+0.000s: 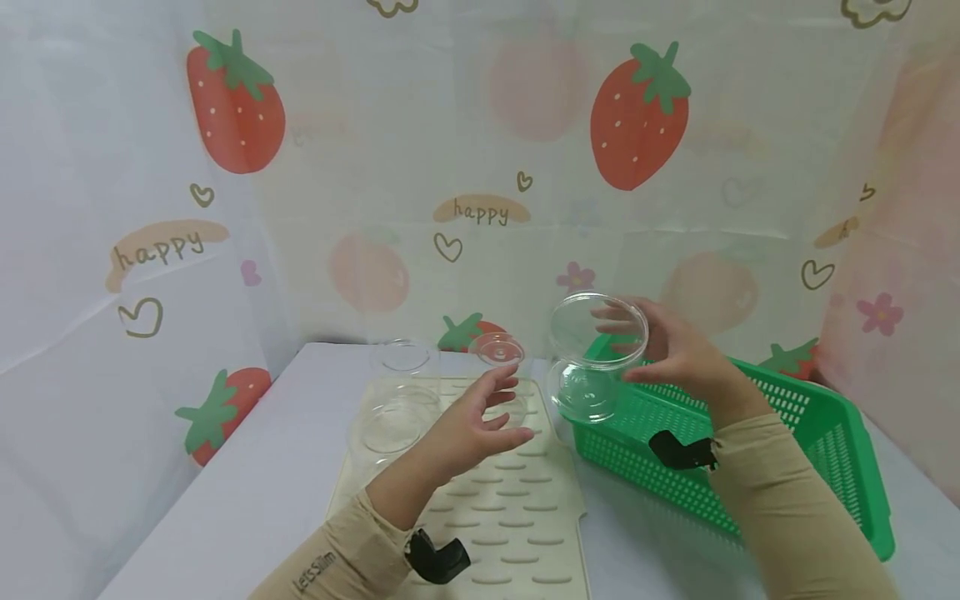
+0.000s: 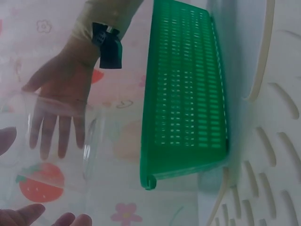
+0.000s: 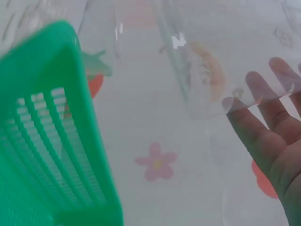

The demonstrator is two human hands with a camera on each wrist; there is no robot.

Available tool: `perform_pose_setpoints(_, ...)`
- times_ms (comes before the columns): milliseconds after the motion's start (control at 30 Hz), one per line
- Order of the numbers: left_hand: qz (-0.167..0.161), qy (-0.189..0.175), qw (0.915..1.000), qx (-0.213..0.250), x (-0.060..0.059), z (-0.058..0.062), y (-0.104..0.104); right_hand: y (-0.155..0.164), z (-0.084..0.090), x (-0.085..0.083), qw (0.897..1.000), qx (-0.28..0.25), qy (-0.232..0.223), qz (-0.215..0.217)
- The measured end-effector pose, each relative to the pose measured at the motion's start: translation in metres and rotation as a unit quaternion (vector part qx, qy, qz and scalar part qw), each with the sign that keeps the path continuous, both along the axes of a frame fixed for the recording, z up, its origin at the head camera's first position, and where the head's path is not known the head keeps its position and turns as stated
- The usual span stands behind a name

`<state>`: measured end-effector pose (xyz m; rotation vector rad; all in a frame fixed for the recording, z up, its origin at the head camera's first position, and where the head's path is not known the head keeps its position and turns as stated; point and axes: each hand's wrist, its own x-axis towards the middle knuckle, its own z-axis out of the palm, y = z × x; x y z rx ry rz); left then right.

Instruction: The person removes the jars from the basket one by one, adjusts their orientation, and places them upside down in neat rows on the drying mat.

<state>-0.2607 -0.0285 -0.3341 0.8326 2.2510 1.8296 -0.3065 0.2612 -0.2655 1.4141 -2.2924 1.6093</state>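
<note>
Above the green basket point(image 1: 750, 442), your right hand point(image 1: 678, 354) grips a clear cup point(image 1: 596, 354) (light, slick, crushable); hold its sides, your left hand point(image 1: 472, 425) spread empty nearby.

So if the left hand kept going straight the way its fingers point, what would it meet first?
Most likely the clear cup that the right hand holds above the green basket. The left hand is open, fingers aimed at it, with a gap between; depth is hard to judge.
</note>
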Motion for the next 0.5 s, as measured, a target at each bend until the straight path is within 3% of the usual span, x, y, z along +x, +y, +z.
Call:
perform_pose_setpoints(133, 0.003, -0.003, 1.0000, -0.001, 0.002, -0.001, -0.003, -0.011, -0.007, 0.002, 0.998, -0.057, -0.001, 0.037)
perform_pose_setpoints(500, -0.001, 0.003, 0.9999, 0.017, 0.016, -0.010, -0.014, -0.036, -0.035, 0.013, 0.982, -0.168, -0.008, 0.080)
